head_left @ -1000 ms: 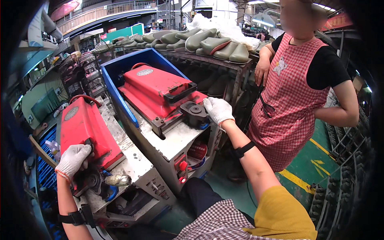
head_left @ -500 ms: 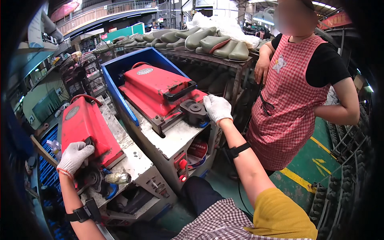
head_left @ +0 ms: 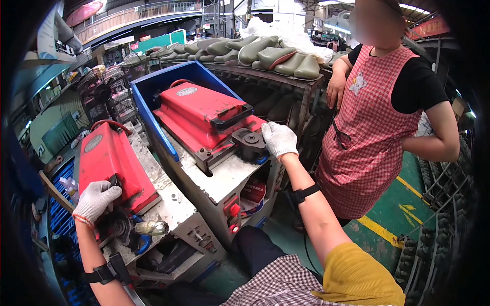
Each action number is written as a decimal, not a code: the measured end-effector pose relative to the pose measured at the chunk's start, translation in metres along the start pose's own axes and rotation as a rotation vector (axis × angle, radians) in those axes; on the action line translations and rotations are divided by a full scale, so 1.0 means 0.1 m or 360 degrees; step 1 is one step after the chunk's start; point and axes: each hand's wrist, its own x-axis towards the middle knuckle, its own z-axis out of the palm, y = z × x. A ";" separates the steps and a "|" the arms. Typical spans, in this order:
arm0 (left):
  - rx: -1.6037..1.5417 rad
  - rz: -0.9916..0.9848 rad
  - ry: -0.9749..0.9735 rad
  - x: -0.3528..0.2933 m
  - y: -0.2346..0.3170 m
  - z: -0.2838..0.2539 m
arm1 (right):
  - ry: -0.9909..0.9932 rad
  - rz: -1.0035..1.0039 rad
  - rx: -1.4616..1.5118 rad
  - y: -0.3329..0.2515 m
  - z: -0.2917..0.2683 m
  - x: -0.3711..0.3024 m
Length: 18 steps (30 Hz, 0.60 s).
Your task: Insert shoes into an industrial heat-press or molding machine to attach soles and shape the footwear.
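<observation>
My left hand [head_left: 97, 201], in a white knit glove, is closed over the black handle [head_left: 116, 180] at the near end of the left machine's red cover [head_left: 115, 160]. Below that hand sits a dark round roller unit [head_left: 120, 227], beside a clear bottle-like piece [head_left: 151, 227]. My right hand [head_left: 280, 139], also gloved, rests against the right side of the black roller block [head_left: 250, 145] on the second machine. Its fingertips are partly hidden, so I cannot tell whether they grip anything. The second machine's red cover [head_left: 199, 109] has a black bar handle [head_left: 232, 118].
Behind the machines, green boots [head_left: 258, 50] are piled on a rack. A blue frame [head_left: 153, 120] surrounds the second machine's far end. At the right stands a co-worker in a red checked apron [head_left: 365, 107]. Metal racks [head_left: 439, 224] line the right side. A red button [head_left: 235, 209] is on the second machine's front.
</observation>
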 end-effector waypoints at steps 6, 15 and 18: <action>-0.0028 0.0003 -0.0014 -0.03 0.01 0.00 | 0.0026 -0.0001 0.0018 0.00 0.01 -0.01; 0.0002 0.0003 -0.0004 0.00 -0.04 0.01 | 0.0000 0.0002 0.0007 0.00 -0.01 -0.01; 0.0010 -0.0008 0.0000 -0.01 -0.01 0.01 | 0.0006 -0.0005 0.0014 0.01 -0.01 -0.01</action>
